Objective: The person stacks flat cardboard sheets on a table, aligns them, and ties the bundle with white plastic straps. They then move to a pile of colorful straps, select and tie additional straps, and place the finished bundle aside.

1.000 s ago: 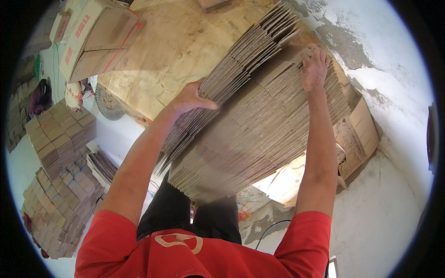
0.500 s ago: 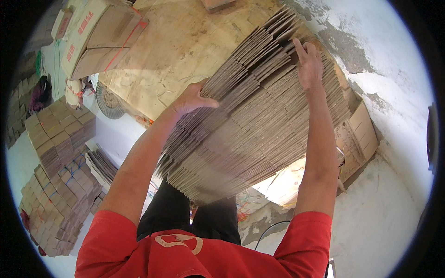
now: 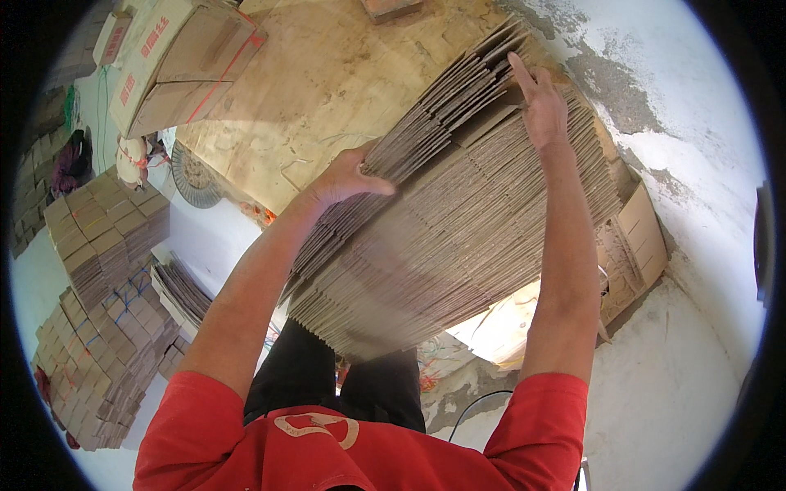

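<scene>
A long row of brown flat cardboard sheets (image 3: 442,237), packed on edge, stretches slantwise in front of me. Along its left side a bundle of sheets (image 3: 446,114) leans away from the others, with a gap between. My left hand (image 3: 354,176) is closed on this bundle, thumb across the upper edges and fingers mostly hidden at the outer side. At the far end my right hand (image 3: 544,106) reaches over the row. One of its fingers is stretched out against the bundle's end, and the others are partly bent and hold nothing that I can see.
The row rests by a wooden board (image 3: 311,90). A taped carton (image 3: 196,65) stands at the far left, a round wire grille (image 3: 195,176) below it. Stacked cardboard bundles (image 3: 106,237) fill the left side. A peeling white wall (image 3: 688,123) rises on the right.
The bundle has parted further from the row, and the gap behind it is wider. My left hand has shifted slightly right; my right hand's stretched finger has moved slightly left and farther away.
</scene>
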`<state>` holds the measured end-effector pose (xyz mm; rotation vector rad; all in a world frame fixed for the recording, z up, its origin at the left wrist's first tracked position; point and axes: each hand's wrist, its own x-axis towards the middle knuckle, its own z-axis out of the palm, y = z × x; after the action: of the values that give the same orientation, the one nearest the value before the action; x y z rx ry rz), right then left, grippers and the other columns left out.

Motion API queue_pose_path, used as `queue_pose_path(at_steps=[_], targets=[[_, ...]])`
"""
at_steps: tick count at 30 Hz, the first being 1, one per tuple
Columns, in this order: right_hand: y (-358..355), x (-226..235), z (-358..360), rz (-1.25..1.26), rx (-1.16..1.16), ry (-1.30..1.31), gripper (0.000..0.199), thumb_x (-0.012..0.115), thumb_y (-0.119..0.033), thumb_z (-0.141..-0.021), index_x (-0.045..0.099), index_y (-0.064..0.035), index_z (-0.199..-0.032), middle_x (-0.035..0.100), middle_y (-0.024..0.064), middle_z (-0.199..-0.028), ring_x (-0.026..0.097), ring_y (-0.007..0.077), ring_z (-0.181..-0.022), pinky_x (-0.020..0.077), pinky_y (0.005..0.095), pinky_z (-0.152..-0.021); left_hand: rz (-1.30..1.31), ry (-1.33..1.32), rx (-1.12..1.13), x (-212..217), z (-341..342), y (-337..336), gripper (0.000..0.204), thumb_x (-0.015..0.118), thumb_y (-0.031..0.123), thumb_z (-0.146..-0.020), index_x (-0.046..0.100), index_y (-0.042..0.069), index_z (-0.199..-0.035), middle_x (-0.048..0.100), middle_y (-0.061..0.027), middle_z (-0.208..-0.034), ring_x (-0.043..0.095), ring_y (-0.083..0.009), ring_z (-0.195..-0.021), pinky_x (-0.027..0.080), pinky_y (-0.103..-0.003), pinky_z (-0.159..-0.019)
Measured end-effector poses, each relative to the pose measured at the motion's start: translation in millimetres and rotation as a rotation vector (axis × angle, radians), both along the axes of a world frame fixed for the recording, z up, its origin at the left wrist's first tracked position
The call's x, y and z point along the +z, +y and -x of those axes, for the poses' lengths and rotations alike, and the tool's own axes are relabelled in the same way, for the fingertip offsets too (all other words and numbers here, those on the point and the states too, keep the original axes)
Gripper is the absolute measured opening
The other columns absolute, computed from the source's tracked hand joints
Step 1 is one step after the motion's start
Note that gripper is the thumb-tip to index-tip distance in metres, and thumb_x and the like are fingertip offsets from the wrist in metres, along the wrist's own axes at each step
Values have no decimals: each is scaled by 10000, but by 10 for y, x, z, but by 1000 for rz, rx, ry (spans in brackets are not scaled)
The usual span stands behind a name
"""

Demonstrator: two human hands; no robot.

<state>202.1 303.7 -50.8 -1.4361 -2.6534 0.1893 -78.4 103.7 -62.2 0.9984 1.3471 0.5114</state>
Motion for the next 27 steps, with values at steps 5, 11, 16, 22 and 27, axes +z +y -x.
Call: queue_pose_path(at_steps=[5, 11, 16, 22, 27], targets=[[-16, -177, -146, -288, 42, 89, 581, 508, 133, -696, 544, -143, -1206, 519, 126, -1199, 554, 326, -1033, 438, 406, -933, -63, 79, -25, -61, 31, 10, 1043, 832, 409, -582, 341, -72, -1366, 474, -216, -1338, 420, -269, -1272, 288, -340, -1077], [-63, 75, 180, -90, -18, 34, 499, 525, 11, -791, 504, -152, -1262, 552, 109, -1148, 540, 293, -1071, 421, 415, -947, -16, 103, -63, -177, 71, -63, 1024, 805, 420, -624, 313, -31, -1400, 458, -214, -1358, 409, -274, -1285, 289, -341, -1077], [48, 85, 147, -129, 88, -246, 626, 561, 13, -801, 408, -178, -1377, 523, 131, -1223, 492, 280, -1173, 384, 450, -987, -73, 82, -139, -81, -148, -39, 938, 725, 409, -674, 303, 34, -1423, 457, -233, -1352, 420, -322, -1278, 307, -365, -1067], [-856, 662, -310, -294, -300, 140, 618, 652, -80, -806, 404, -89, -1373, 416, 153, -1384, 394, 303, -1281, 285, 447, -1066, -38, 47, -135, 63, -170, -115, 881, 629, 463, -755, 254, 62, -1444, 437, -237, -1363, 407, -354, -1281, 297, -377, -1072], [-2470, 222, -1785, 189, -943, 545, 577, 515, -268, -931, 299, -64, -1426, 299, 163, -1471, 283, 299, -1363, 233, 440, -1108, -113, 151, -239, -53, -341, -202, 896, 587, 514, -785, 202, 65, -1458, 300, -224, -1459, 295, -322, -1359, 250, -372, -1102]])
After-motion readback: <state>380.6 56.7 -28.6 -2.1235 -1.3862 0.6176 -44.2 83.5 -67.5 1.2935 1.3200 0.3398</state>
